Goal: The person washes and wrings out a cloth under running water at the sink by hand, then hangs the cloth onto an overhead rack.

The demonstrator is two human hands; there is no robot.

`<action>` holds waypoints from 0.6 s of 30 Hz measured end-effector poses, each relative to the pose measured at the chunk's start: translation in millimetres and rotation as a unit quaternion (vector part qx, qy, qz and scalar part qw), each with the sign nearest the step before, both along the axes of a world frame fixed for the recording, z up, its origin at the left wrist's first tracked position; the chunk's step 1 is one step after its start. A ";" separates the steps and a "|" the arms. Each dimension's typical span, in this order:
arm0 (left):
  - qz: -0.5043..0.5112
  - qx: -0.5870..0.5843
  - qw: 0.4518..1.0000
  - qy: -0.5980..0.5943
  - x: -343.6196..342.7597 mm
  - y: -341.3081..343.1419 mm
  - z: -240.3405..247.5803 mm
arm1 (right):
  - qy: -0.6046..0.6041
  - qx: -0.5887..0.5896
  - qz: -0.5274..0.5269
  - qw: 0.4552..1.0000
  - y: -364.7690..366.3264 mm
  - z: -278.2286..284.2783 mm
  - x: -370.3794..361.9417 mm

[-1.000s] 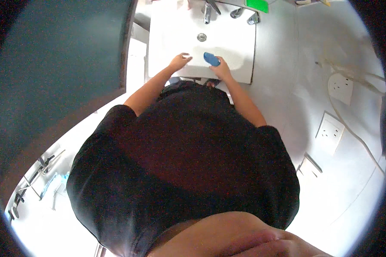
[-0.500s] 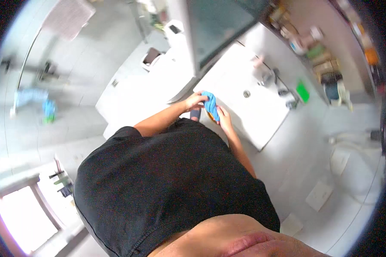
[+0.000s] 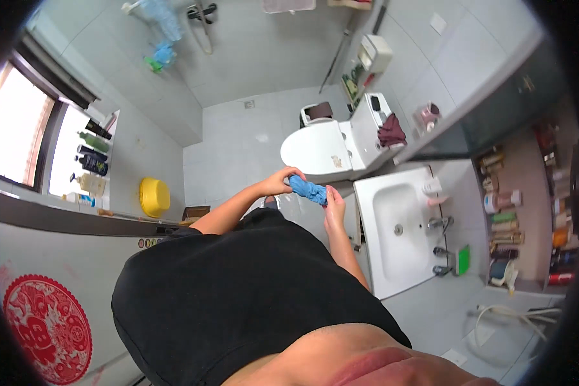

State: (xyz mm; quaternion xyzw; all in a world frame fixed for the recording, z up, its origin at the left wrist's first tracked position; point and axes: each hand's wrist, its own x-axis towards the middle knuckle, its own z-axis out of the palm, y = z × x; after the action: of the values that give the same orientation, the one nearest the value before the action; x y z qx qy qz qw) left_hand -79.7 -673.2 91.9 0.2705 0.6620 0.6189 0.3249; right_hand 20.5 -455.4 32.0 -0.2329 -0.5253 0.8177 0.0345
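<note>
A bunched, twisted blue cloth (image 3: 309, 191) stretches between my two hands in front of my black shirt. My left hand (image 3: 280, 182) is closed around its left end. At the other end, the fingers of my right hand (image 3: 334, 204) pinch the cloth. The cloth hangs in the air between the white toilet (image 3: 315, 149) and the sink, touching neither.
The white sink (image 3: 383, 257) with its tap (image 3: 440, 222) is to my right, below an open mirror cabinet of bottles. A dark red cloth (image 3: 391, 131) lies on the toilet tank. A yellow basin (image 3: 154, 197) and several bottles line the left wall.
My view has turned left, so the toilet is ahead and the sink farther right. Both hands keep hold of the blue cloth. A yellow-orange patch below it no longer shows.
</note>
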 end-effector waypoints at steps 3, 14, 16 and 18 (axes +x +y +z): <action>0.058 0.011 0.998 0.023 -11.9 -50.8 6.4 | -0.001 -0.002 0.035 0.999 -32.6 26.7 -36.9; 0.223 -0.028 0.968 0.112 -126.3 -196.2 -13.2 | 0.047 0.028 0.250 0.967 -227.1 91.2 -216.5; 0.220 0.006 0.970 0.107 -146.5 -219.4 -10.6 | 0.075 0.071 0.253 0.962 -258.0 94.3 -253.2; 0.212 -0.030 0.973 0.080 -167.3 -245.1 1.2 | 0.103 0.140 0.259 0.950 -286.9 107.0 -287.1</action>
State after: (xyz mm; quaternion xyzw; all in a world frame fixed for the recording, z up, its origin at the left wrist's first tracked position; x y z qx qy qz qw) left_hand -247.0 -918.2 93.1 0.1627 0.7464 0.6301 0.1396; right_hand -266.6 -742.3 139.0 0.0036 -0.6704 0.7362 -0.0927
